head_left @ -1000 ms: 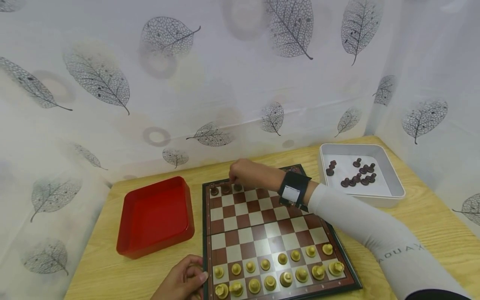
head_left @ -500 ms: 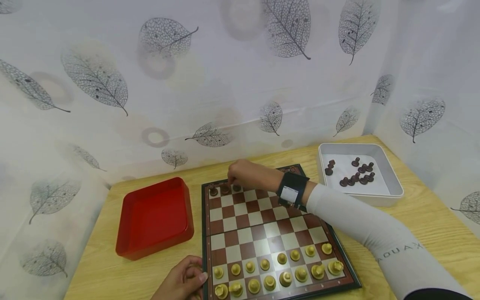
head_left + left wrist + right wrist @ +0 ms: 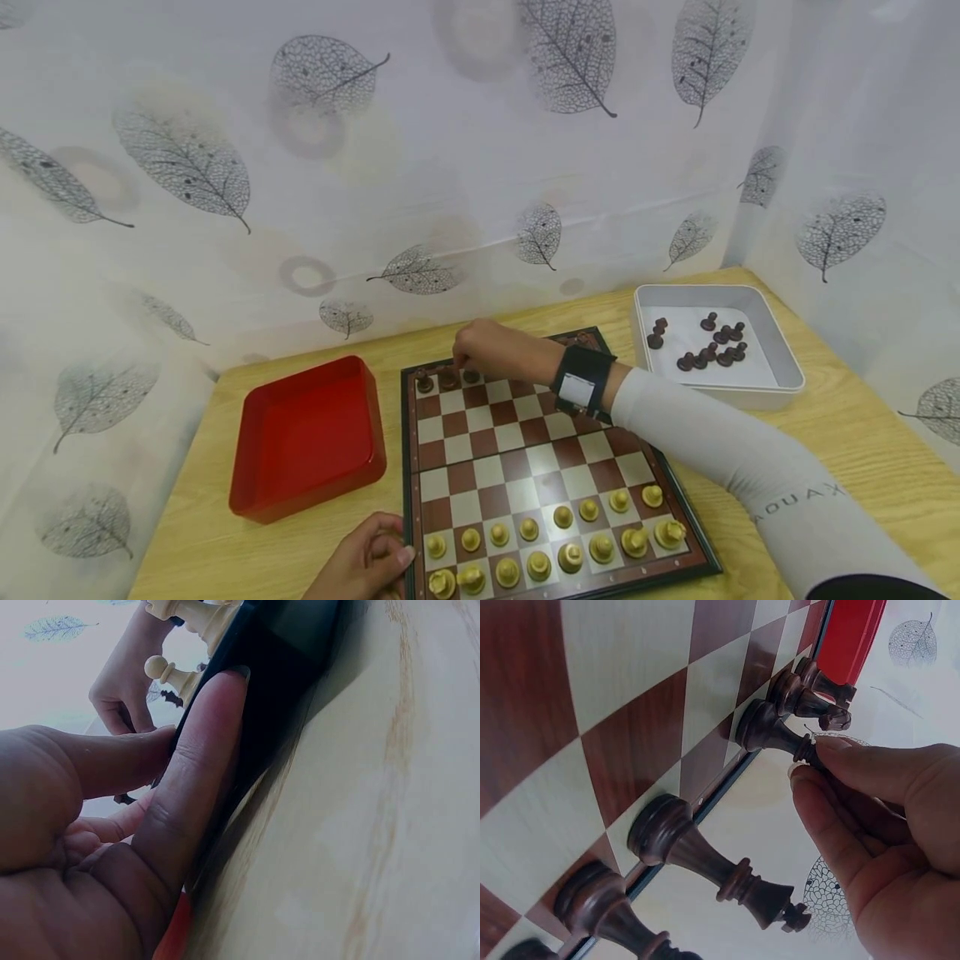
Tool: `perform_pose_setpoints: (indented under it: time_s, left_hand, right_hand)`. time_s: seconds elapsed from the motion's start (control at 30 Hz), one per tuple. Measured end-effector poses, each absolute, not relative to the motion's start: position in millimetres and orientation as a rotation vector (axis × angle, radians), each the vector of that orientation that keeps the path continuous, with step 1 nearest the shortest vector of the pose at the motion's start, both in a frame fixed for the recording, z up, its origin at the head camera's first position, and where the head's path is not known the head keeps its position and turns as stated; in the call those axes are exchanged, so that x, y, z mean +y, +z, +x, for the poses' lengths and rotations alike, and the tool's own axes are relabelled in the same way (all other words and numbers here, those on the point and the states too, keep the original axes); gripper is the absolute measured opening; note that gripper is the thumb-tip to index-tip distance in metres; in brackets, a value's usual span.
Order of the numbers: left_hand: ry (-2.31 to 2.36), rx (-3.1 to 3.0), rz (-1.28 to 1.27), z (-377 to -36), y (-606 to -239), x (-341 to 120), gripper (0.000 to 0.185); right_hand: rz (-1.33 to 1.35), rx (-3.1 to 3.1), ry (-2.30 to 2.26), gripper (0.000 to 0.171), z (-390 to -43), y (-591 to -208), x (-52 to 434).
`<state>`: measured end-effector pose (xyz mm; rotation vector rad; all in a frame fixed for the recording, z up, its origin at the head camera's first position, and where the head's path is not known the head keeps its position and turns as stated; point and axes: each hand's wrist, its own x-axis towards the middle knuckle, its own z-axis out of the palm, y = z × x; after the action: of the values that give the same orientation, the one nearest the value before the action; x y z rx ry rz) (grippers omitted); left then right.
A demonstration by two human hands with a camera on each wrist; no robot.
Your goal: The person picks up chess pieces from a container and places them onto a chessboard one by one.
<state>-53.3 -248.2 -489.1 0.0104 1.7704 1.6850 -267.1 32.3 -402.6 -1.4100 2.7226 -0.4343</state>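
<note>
On the far left of the chessboard (image 3: 491, 472), my right hand (image 3: 491, 348) pinches the head of a dark chess piece (image 3: 763, 729) between thumb and fingers. Its base stands on the back row, beside a dark knight (image 3: 799, 699) and a rook (image 3: 825, 681); its head is hidden by the fingertips. A dark king (image 3: 720, 862) stands nearer the right wrist camera. My left hand (image 3: 366, 557) grips the board's near left edge, thumb on top and index finger (image 3: 202, 742) against the side. Yellow chess pieces (image 3: 538, 565) fill the two near rows.
At the right back stands a white tray (image 3: 716, 388) holding several dark pawns (image 3: 701, 360). A red tray (image 3: 306, 437) sits left of the board. A leaf-print curtain (image 3: 450, 167) hangs behind the wooden table (image 3: 187, 533).
The head view has shifted slightly. My right hand stays at the dark piece on the back row and my left hand stays on the board's edge.
</note>
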Motion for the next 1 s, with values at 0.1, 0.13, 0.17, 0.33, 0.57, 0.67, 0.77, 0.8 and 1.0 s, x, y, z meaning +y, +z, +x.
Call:
perform_pose_setpoints:
  time_s: [0.1,0.13,0.17,0.33,0.57,0.67,0.77,0.8,1.0]
  left_hand:
    - [1.676,1.796,0.039,-52,-491,-248,0.047]
    - [1.673,1.804,0.043,-52,-491,-248,0.047]
    - [1.672,1.807,0.037,-52,-491,-249,0.047]
    - [1.664,1.812,0.012,-51,-492,-249,0.048]
    - [1.666,1.819,0.024,-50,-492,-250,0.046]
    - [1.671,1.816,0.022,-50,-492,-250,0.046]
    - [1.678,1.799,0.013,-50,-492,-249,0.046]
    - [1.677,1.797,0.016,-50,-492,-249,0.046]
    - [1.674,1.77,0.0,-53,-490,-250,0.049]
  right_hand:
    - [-1.392,2.7,-0.414,0.013,-266,-400,31]
    - [-1.385,2.696,-0.402,0.014,-265,-399,31]
    - [-1.382,2.698,-0.391,0.016,-265,-397,32]
    - [-1.348,2.733,-0.375,0.027,-259,-385,42]
    - [-1.207,2.819,-0.452,0.031,-255,-362,78]
    - [-1.145,2.878,-0.456,0.032,-255,-354,98]
    - [-1.073,2.936,-0.477,0.032,-254,-346,122]
    - [-1.04,2.961,-0.486,0.032,-253,-345,131]
    - [-0.719,3.068,-0.486,0.032,-255,-339,185]
